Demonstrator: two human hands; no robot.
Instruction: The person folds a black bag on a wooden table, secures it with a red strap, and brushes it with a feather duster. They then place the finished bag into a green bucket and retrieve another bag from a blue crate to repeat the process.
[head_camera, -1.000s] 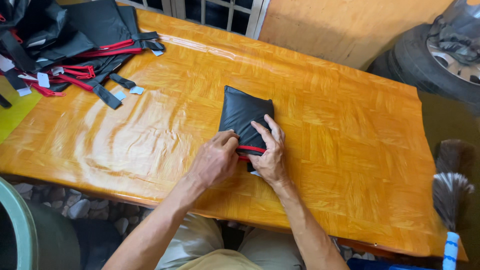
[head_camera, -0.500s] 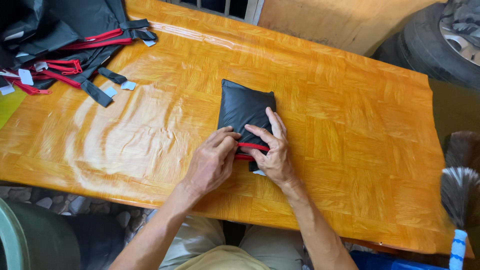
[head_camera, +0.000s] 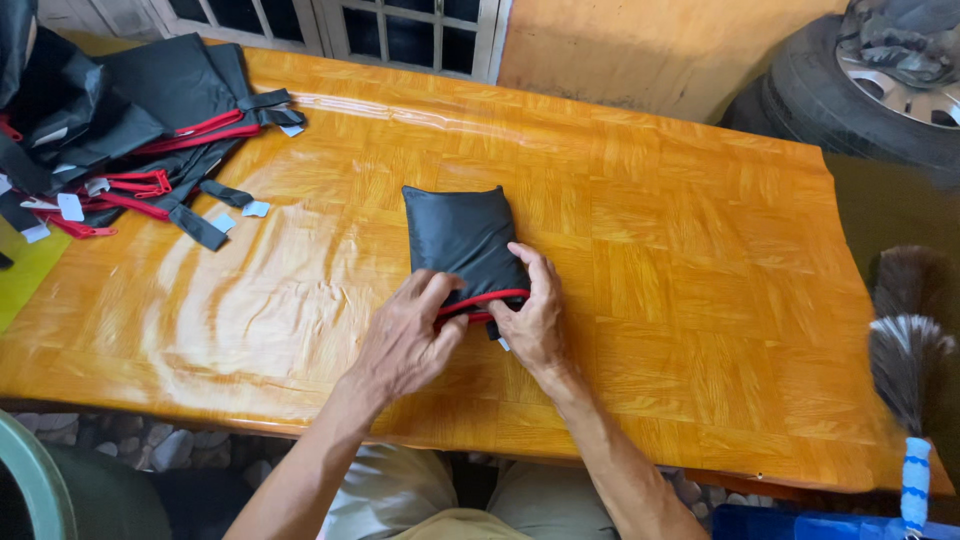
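Pouch: we see the black pouch (head_camera: 462, 238) mid-table (head_camera: 700, 300), nearer the front edge.
Left hand (head_camera: 405, 338): pinching its red-trimmed near end.
Right hand (head_camera: 535, 318): gripping the same end.
Bags (head_camera: 130, 130): piled at the far-left corner.

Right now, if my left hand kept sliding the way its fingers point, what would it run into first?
The left hand points up and right, so it would likely meet the red-trimmed edge of the black folded pouch it already touches, with the right hand just beyond.
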